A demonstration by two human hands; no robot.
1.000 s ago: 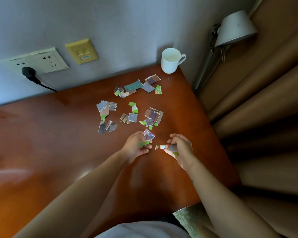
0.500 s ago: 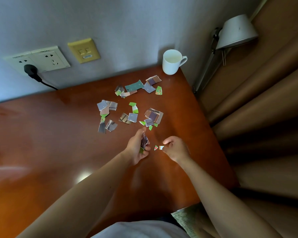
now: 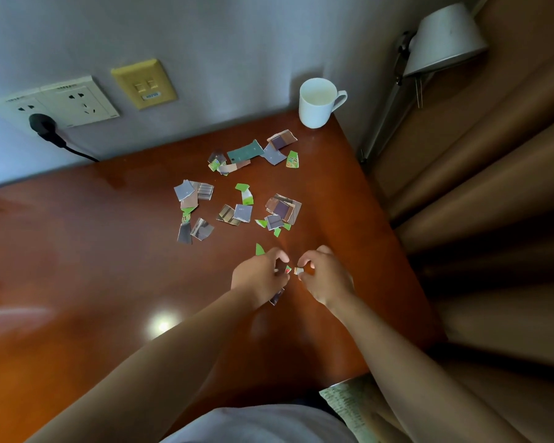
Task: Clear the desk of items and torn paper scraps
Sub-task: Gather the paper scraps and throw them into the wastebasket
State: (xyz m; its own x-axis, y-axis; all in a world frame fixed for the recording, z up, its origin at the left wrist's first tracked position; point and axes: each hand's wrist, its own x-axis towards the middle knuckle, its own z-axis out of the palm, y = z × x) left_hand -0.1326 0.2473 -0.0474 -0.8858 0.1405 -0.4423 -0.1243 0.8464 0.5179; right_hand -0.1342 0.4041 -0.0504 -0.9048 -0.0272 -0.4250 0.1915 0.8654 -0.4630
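Note:
Several torn paper scraps [image 3: 242, 199], green, grey and purple, lie scattered on the brown wooden desk [image 3: 93, 266]. My left hand [image 3: 259, 276] grips a bunch of collected scraps; a green tip sticks out at its top and a dark piece at its bottom. Its fingertips touch a tiny red-green scrap [image 3: 288, 269]. My right hand [image 3: 325, 279] pinches a small white scrap [image 3: 299, 271] just beside it. A white mug [image 3: 317, 102] stands at the desk's far right corner.
Wall sockets with a black plug [image 3: 44, 124] and a yellow switch plate [image 3: 144, 83] are on the wall behind. A lamp [image 3: 442, 39] hangs right of the desk, above brown curtain folds. A printed paper [image 3: 349, 407] lies near my lap.
My hands have come closer together. My left hand has turned its fingers down onto the tiny red-green scrap, and my right fingertips have closed on the small white scrap.

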